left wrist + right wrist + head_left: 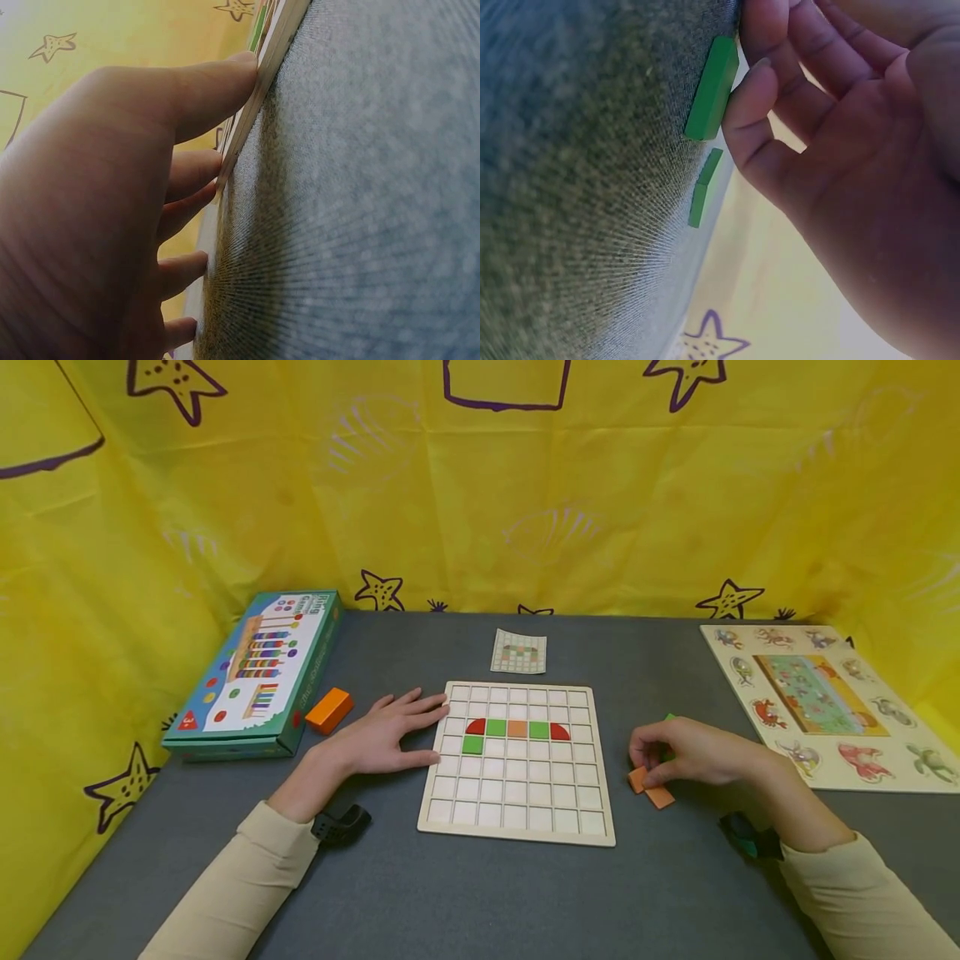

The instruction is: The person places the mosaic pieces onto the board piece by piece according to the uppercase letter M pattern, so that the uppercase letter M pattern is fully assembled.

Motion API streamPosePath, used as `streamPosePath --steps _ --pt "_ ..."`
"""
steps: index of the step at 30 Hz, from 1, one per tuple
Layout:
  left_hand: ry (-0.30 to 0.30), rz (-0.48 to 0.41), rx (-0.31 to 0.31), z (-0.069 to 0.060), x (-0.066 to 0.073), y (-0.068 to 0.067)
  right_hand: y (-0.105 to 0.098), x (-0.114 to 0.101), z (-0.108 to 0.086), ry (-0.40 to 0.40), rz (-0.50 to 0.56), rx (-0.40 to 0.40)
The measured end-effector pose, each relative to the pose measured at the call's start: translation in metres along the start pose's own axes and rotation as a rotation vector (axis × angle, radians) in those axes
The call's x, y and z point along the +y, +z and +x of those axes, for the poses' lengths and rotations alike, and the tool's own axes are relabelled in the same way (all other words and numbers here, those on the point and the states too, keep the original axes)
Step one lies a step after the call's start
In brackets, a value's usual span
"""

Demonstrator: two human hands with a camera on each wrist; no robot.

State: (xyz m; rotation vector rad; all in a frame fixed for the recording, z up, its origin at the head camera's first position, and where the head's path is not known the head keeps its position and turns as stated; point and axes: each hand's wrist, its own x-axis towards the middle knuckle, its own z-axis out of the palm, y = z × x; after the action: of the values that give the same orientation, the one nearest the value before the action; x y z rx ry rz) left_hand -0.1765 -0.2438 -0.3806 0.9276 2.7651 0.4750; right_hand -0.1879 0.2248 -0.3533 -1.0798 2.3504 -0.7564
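Observation:
A wooden grid board [516, 837] lies flat, with red quarter-round tiles [559, 732], several green square tiles [472, 744] and one orange tile [517, 728] in its cells. The spread left hand [386, 735] rests at the board's left edge, thumb and fingertips touching the rim [244, 124]. Right of the board, the right hand [686, 752] curls its fingers down and pinches at a small orange tile [637, 779]; another orange tile [660, 797] lies under the thumb. Green pieces [712, 90] lie beside the little finger, mostly hidden by the hand in the head view.
A small pattern card [518, 652] lies behind the board. At the left are a boxed game [255, 668] and an orange block [329, 710]. A sea-animal puzzle board [825, 706] lies at the right. Yellow cloth [480, 510] hangs behind the grey table [517, 902].

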Motion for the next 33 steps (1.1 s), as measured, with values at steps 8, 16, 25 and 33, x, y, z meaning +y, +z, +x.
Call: streamPosePath --steps 8,16,25,33 --pt "-0.013 -0.002 -0.001 0.000 0.001 -0.001 0.001 0.000 0.002 -0.052 0.044 0.014" --pt "-0.005 -0.004 0.004 0.000 0.001 0.000 -0.002 -0.003 0.007 -0.048 0.050 0.048" --pt "-0.015 -0.007 -0.001 0.000 0.003 0.001 -0.001 -0.018 0.033 -0.029 0.034 0.057" --pt "-0.027 0.005 -0.007 0.000 0.003 0.000 0.001 -0.034 0.060 -0.038 0.060 0.022"
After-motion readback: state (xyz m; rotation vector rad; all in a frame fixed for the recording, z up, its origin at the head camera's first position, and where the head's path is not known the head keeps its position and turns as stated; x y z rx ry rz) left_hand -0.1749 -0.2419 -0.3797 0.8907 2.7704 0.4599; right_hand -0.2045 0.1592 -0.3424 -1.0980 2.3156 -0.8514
